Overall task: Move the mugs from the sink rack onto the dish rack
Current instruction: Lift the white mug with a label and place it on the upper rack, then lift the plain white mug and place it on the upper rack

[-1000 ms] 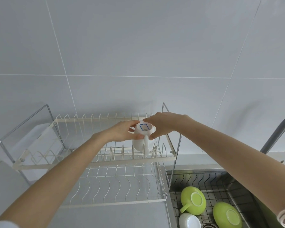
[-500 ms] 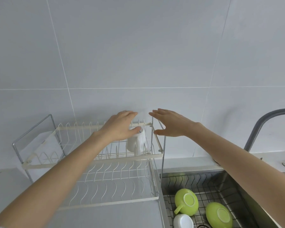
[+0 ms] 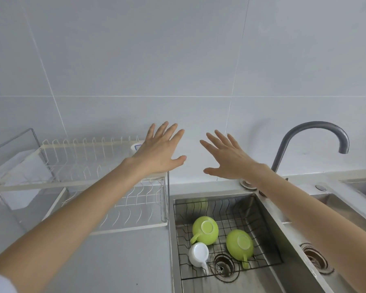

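One white ceramic mug (image 3: 135,147) already upside down on the cream wire dish rack's (image 3: 80,163) upper tier, mostly hidden behind the left hand (image 3: 160,152). Left hand and right hand (image 3: 228,160) both spread flat, fingers apart, gripping nothing. Still waiting on the dark wire sink rack (image 3: 260,218): two lime-green ceramic mugs (image 3: 205,230) (image 3: 239,245) and a small white mug (image 3: 198,254), all inverted.

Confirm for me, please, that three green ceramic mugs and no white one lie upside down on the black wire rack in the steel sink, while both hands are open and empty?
Not quite: the head view shows two green ceramic mugs and one white ceramic mug upside down on the black wire rack in the steel sink. The left hand and right hand are indeed open and empty.
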Demonstrator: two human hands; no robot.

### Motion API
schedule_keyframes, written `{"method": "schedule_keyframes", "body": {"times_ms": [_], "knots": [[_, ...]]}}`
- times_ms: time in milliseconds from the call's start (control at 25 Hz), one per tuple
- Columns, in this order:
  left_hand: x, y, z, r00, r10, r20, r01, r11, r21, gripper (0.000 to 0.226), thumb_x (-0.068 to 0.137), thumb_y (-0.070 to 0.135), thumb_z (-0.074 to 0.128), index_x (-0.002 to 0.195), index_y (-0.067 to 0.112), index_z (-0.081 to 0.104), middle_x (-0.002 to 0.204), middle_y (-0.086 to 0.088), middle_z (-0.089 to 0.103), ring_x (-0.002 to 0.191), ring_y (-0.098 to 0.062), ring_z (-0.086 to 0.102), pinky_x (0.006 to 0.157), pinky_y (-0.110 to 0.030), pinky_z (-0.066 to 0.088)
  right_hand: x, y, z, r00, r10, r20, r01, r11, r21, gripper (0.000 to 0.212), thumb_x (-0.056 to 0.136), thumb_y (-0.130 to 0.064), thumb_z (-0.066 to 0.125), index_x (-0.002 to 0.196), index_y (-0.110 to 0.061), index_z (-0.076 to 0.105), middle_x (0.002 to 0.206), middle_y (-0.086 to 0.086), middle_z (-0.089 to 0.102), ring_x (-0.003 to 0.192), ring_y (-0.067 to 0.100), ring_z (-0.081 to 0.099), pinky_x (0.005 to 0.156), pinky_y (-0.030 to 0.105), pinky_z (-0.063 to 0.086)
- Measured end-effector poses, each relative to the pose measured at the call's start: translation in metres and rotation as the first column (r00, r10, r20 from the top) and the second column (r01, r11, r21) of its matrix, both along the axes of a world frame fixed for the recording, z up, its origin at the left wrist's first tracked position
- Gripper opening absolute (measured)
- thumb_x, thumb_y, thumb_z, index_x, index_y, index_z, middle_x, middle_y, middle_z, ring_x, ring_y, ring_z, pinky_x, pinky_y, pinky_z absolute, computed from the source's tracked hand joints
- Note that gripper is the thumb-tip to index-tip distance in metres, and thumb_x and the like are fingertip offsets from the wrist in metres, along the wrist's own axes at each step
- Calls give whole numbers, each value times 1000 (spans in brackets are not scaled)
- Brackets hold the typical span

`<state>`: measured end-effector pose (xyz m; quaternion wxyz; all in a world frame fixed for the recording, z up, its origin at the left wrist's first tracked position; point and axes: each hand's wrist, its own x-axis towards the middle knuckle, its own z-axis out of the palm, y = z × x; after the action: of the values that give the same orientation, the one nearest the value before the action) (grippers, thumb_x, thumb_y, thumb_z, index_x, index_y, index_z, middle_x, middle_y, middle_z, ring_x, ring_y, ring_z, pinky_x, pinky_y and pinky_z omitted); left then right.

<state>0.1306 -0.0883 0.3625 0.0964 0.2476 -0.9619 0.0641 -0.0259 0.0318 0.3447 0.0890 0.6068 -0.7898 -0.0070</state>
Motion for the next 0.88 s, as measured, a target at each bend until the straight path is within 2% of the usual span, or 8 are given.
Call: {"method": "schedule_keyframes", "body": {"times_ms": [240, 440, 880], "knots": [[-34, 38, -31, 1000, -20, 21, 19, 999, 42, 70, 91, 46, 36, 146, 17, 4, 158, -7, -1, 146, -24, -8, 119, -43, -7, -35, 35, -32, 998, 3, 68, -8, 997, 71, 78, 89, -45, 48, 148, -20, 3, 159, 7, -5, 146, 25, -12, 119, 41, -7], [-53, 60, -80, 995, 1, 102, -15, 990, 138, 70, 91, 44, 38, 146, 17, 5, 158, -7, -1, 146, -24, -6, 119, -43, -5, -55, 51, -74, 984, 16, 176, -37, 992, 118, 75, 90, -40, 48, 148, -19, 6, 159, 8, -2, 147, 24, -9, 120, 40, -5], [-71, 64, -178, 963, 66, 263, -154, 932, 329, 74, 89, 42, 44, 146, 15, 4, 158, -11, -2, 146, -26, -1, 119, -42, 5, -82, 50, -170, 906, -3, 423, -85, 978, 188, 72, 89, -27, 54, 148, -16, 14, 158, 7, 13, 147, 22, 9, 119, 34, 13]]}}
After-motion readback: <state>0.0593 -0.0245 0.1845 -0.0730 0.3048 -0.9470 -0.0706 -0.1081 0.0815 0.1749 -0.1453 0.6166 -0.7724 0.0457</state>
